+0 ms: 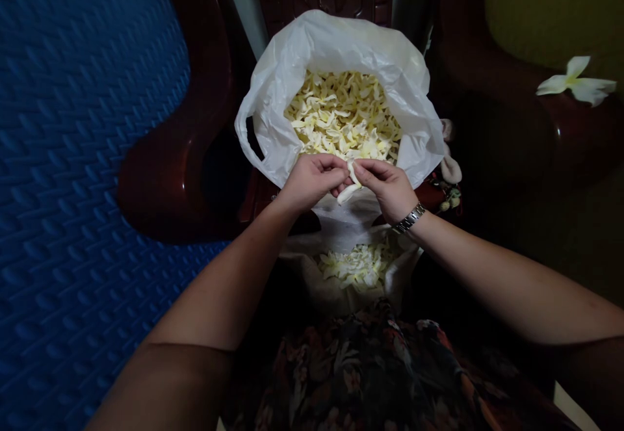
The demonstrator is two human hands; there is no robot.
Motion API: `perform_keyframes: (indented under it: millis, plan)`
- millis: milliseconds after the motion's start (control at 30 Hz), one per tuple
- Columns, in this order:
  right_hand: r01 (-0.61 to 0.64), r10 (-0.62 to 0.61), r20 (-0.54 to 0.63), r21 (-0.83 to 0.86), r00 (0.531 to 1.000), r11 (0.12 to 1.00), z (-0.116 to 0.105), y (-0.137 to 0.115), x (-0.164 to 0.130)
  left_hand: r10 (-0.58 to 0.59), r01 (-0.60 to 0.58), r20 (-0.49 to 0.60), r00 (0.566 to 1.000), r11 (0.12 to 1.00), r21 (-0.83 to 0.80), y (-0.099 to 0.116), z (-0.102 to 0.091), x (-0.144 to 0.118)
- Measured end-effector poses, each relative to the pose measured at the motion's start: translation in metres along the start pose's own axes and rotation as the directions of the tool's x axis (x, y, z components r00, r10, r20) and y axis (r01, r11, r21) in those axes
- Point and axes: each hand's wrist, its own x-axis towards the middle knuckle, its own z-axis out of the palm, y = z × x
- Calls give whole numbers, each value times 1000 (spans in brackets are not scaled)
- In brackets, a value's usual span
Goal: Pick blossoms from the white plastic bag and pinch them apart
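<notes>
Between my two hands is a small white flower (pixel 350 192) with slim petals, pinched by the fingertips of both. My left hand (pixel 319 179) is closed on its left side, and my right hand (pixel 387 182), with a metal watch at the wrist, closes on its right. Just beyond them an open white plastic bag (pixel 336 44) holds a heap of pale yellow-white petals (pixel 341 119). Below my hands, nearer my body, a second light-coloured bag (pixel 312 268) has white flowers (pixel 358 265) in it. My fingers partly hide the held flower.
Dark, glossy wooden chair arms (pixel 170 151) stand left of the bag and on the right. One white flower (pixel 578 82) lies on the right armrest (pixel 560 119). A blue textured mat (pixel 73 158) covers the left side. Patterned dark cloth (pixel 351 372) is over my lap.
</notes>
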Motion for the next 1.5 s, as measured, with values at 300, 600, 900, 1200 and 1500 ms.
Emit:
perform_keyframes:
  millis: [300,600,900,1200,1500]
  plan:
    - [10,-10,-2,-16,1000,1000,1,3,1,1,-1,-35,999,1000,3,0,1,0]
    - [14,-13,72,-7,997,1000,1,5,1,13,-13,-14,1000,1000,22,-1,0,1]
    - [15,-22,146,50,989,999,5,4,-1,7,-6,-29,1000,999,35,4,2,-1]
    - [63,-54,136,-58,989,996,3,2,-3,8,-8,-37,999,1000,4,2,4,-1]
    - [315,-303,91,-363,949,877,-3,4,0,28,-28,-49,998,1000,4,1,5,0]
